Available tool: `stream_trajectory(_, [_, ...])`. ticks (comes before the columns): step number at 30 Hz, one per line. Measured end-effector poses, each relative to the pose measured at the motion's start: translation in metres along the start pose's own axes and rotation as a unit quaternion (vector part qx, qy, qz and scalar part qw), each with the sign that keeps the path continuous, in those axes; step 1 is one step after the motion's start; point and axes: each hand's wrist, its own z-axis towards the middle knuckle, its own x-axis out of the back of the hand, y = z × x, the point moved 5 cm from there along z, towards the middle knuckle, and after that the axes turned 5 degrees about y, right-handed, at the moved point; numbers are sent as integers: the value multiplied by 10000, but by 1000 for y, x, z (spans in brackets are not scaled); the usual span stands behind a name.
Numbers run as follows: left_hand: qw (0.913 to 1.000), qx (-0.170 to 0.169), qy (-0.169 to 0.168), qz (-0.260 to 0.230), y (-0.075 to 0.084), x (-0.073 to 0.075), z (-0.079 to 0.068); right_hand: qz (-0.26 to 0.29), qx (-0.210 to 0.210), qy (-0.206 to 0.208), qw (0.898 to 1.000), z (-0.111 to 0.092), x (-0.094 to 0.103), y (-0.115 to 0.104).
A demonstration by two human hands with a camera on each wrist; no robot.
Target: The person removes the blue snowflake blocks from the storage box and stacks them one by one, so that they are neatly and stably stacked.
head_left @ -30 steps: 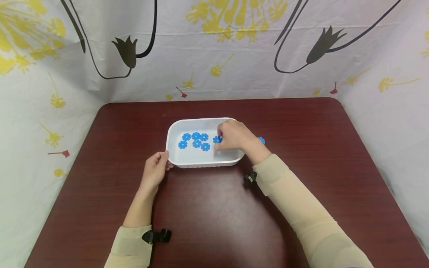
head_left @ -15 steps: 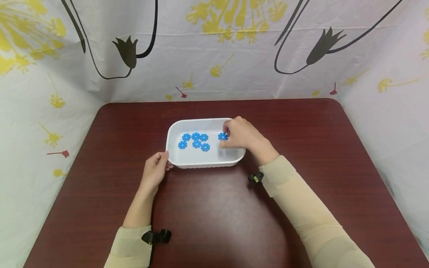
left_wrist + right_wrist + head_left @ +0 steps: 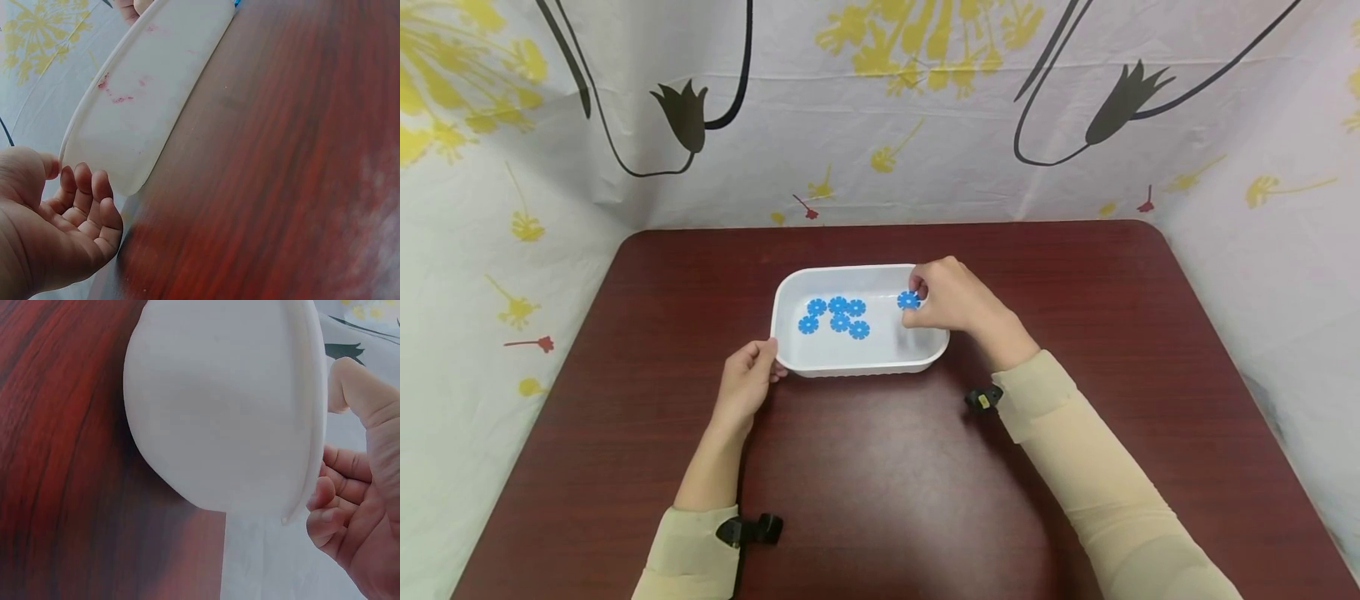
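Observation:
A white plastic tray (image 3: 887, 354) stands on the table, with several blue snowflake-shaped discs (image 3: 840, 322) lying flat in its left half. At the tray's front left corner, my left hand (image 3: 747, 379) grips the rim between thumb and fingers; the left wrist view shows that hand (image 3: 69, 225) at the rim's end. Over the tray's right end, my right hand (image 3: 958, 298) pinches one blue snowflake disc (image 3: 908, 300) between thumb and fingers. From the right wrist, the tray wall (image 3: 219, 412) hides the pinched disc, and the hand (image 3: 369, 481) reaches over the rim.
The dark red wooden table (image 3: 865, 483) surrounds the tray. White cloth with yellow and grey flower prints (image 3: 865, 183) hangs behind the table and at both sides. A small blue bit (image 3: 237, 2) shows past the tray's far end in the left wrist view.
My right hand has moved right and slightly away from me with the pinched disc. A blue disc seen right of the tray earlier is now hidden behind that hand. My left hand stays put.

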Motion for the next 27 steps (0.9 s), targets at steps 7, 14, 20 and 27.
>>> stream_trajectory(7, [10000,68,-12,-47,0,-1,0,193,-114,67,9997,-3,6,8])
stream_trajectory(14, [10000,48,-27,-21,-1,-1,1,130,-94,199,9997,-7,11,11])
stream_trajectory(20, [9999,82,1,86,-1,0,1,-39,-40,350,9994,-10,16,14])
stream_trajectory(27, [10000,55,2,62,0,0,1,14,-52,365,9993,-12,23,18])
